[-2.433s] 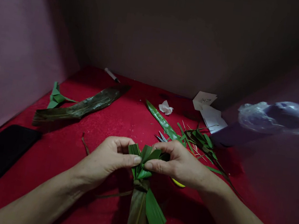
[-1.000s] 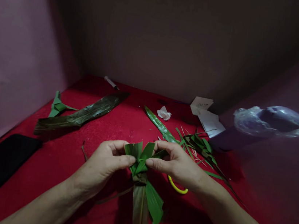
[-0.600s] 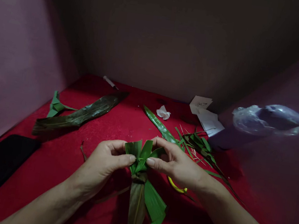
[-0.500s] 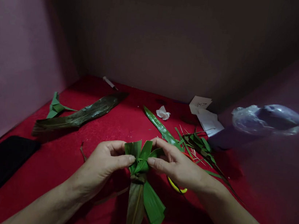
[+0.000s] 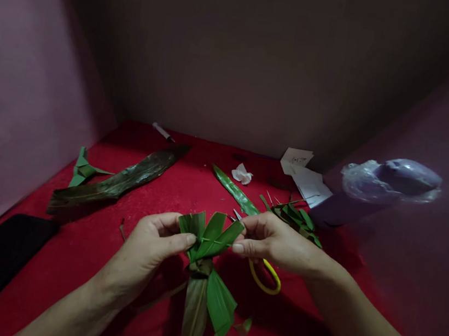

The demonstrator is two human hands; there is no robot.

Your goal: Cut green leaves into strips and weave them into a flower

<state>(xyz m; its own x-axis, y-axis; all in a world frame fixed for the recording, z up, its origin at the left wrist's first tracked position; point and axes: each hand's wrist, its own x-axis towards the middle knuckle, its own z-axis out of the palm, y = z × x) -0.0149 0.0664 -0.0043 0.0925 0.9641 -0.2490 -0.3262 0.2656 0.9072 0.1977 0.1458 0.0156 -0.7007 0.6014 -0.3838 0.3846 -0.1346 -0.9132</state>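
Between my hands is a folded leaf bundle (image 5: 206,248), its upper green strips fanned out and crossed by a thin pin-like sliver. It is tied at the middle with a brownish knot, and a dull brown leaf and a green leaf hang below. My left hand (image 5: 159,242) pinches the left strip between thumb and fingers. The right strip's edge is pinched by my right hand (image 5: 276,244). Under and beside that hand lie scissors (image 5: 274,279) with yellow handles, partly hidden by it.
A long dark leaf (image 5: 119,181) and a folded green leaf piece (image 5: 83,169) lie at left, near a black flat object (image 5: 2,254). Behind are a syringe (image 5: 163,131), a crumpled tissue (image 5: 242,173), a green leaf (image 5: 234,188), paper (image 5: 309,184), leaf scraps (image 5: 296,216) and a plastic-lined purple container (image 5: 352,201).
The upper strips have spread wider, and my right hand has moved slightly right, showing more of the thin sliver. More of the scissors shows. A small leaf scrap now shows below right.
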